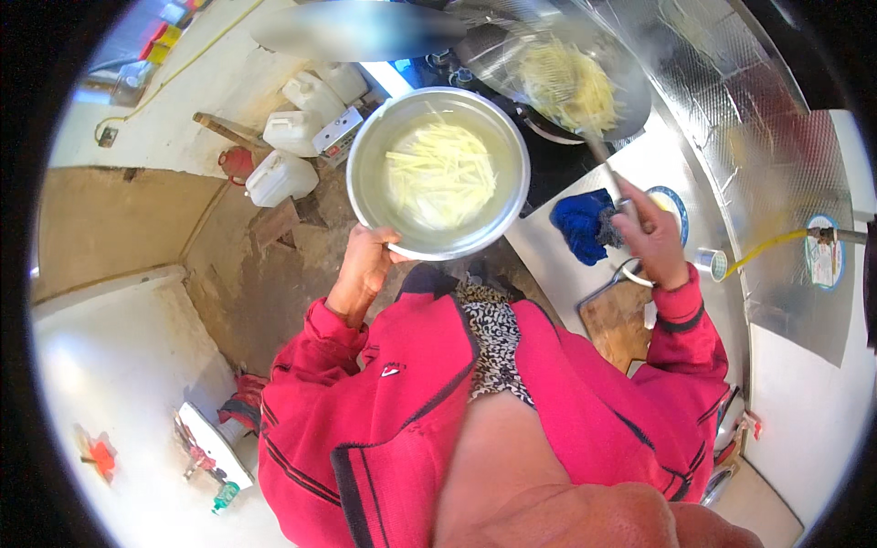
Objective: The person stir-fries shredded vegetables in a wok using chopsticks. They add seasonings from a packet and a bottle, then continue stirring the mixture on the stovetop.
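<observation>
My left hand (367,265) grips the near rim of a round metal basin (365,196), holding it up in front of me. Pale yellow strips (443,173), like shredded potato, lie in cloudy liquid inside it. My right hand (653,233) is closed around the handle of a long-handled cooking utensil (603,155). The utensil reaches into a large wok (635,114) on the stove. More pale strips (571,87) are heaped there, hiding the utensil's head, so I cannot tell its kind.
A blue cloth (580,228) lies on the counter (539,247) with a dark scrubber beside it. Nearer stand a wooden cutting board (619,320), a blue-rimmed plate (678,212) and a can (711,265). Several white jugs (281,178) stand at the left. Foil-like sheeting (731,155) covers the right wall.
</observation>
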A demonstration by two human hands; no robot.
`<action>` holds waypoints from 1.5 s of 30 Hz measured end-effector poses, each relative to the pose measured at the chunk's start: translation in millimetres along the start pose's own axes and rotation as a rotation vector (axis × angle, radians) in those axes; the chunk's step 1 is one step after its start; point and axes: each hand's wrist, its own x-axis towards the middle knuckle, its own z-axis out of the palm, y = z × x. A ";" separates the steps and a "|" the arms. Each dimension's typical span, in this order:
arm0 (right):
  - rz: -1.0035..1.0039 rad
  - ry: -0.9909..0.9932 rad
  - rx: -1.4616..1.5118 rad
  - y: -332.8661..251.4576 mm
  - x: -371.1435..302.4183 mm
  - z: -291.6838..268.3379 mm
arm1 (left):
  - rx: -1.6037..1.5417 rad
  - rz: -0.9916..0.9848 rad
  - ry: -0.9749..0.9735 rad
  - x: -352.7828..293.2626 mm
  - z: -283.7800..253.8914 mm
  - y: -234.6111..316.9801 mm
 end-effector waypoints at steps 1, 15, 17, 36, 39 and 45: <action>-0.260 0.010 -0.133 -3.8 -1.5 17.2 | -0.012 0.003 0.004 2.4 -2.9 -1.1; -0.419 -0.193 -0.624 -10.9 10.7 130.1 | -0.053 0.000 0.086 51.4 -66.5 -1.2; -0.303 -0.262 -0.555 -9.6 23.0 142.5 | -0.051 0.001 0.104 65.2 -69.1 10.5; 0.192 -0.232 -0.539 37.2 44.4 163.6 | 0.093 -0.242 -0.180 169.9 -66.4 8.5; 0.195 -0.222 -0.573 58.2 45.0 154.7 | 0.076 -0.278 -0.196 177.5 -58.0 -0.4; 0.278 -0.238 -0.549 69.0 50.7 128.8 | 0.092 -0.282 -0.165 202.2 -55.8 -23.9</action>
